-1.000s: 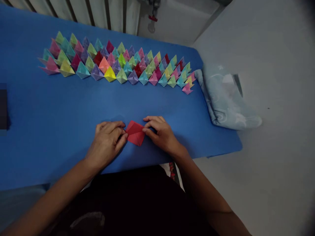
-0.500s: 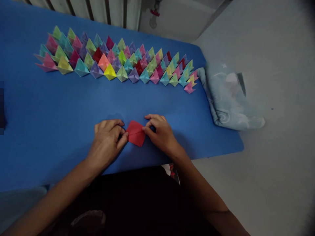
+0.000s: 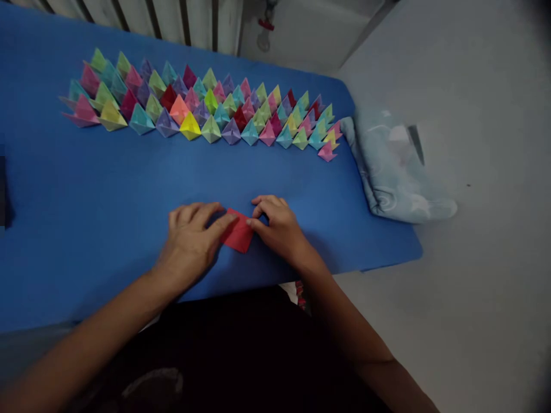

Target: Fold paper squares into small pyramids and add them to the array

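Note:
A small folded square of red paper (image 3: 239, 236) lies on the blue tabletop in front of me, tilted so a corner points toward me. My left hand (image 3: 191, 235) is at its left side, thumb laid across its upper left part and fingers curved beside the far edge. At the right corner, my right hand (image 3: 275, 226) pinches the paper between thumb and forefinger, with the other fingers curled above. The left thumb and fingers hide part of the paper's left side.
Several rows of colourful folded paper boats (image 3: 210, 131) stand across the far part of the blue table (image 3: 129, 172). A folded light-blue patterned cloth (image 3: 383, 166) lies at the right edge, by a pale wall. Behind the table is a white radiator (image 3: 172, 20).
My left thumb has moved from the paper's left corner onto its upper left part, and the left fingers have straightened. The right hand keeps its pinch; the view has shifted slightly.

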`<act>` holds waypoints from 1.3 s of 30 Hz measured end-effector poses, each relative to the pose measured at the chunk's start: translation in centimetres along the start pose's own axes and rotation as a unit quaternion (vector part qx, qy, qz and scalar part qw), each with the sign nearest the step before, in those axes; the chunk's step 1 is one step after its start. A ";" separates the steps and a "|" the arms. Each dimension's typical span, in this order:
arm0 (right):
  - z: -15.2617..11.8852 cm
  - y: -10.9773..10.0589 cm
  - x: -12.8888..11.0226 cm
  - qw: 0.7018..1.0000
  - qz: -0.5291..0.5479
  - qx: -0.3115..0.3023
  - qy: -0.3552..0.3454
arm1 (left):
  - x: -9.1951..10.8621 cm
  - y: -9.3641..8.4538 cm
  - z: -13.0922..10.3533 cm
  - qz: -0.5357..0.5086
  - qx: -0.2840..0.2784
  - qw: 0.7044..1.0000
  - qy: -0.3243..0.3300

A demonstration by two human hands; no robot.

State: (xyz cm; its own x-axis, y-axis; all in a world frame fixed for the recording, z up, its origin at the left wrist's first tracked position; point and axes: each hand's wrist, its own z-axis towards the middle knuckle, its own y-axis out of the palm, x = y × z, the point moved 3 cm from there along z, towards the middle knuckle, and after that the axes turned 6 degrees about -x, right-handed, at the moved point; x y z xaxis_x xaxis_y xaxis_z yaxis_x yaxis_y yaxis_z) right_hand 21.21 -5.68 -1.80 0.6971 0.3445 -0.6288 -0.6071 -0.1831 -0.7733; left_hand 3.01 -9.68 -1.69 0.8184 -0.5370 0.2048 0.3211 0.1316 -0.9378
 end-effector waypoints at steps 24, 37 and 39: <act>-0.8 -1.1 2.0 0.996 -0.029 0.006 0.082 | 1.3 -0.9 -2.8 0.078 -0.014 0.991 0.106; -0.8 -1.1 1.8 0.997 -0.030 0.013 0.071 | -0.7 -0.8 0.7 0.020 -0.055 0.983 0.173; -0.8 -1.1 1.9 0.997 -0.028 0.013 0.074 | -0.8 -0.7 0.7 0.035 -0.044 0.982 0.179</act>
State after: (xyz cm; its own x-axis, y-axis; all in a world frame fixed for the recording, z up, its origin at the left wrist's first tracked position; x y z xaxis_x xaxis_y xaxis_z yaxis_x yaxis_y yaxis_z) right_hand 23.51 -5.61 -2.18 0.7780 0.2140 -0.5907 -0.5735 -0.1418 -0.8068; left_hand 2.45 -8.76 -1.03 0.6122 -0.7895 0.0429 0.2149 0.1140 -0.9700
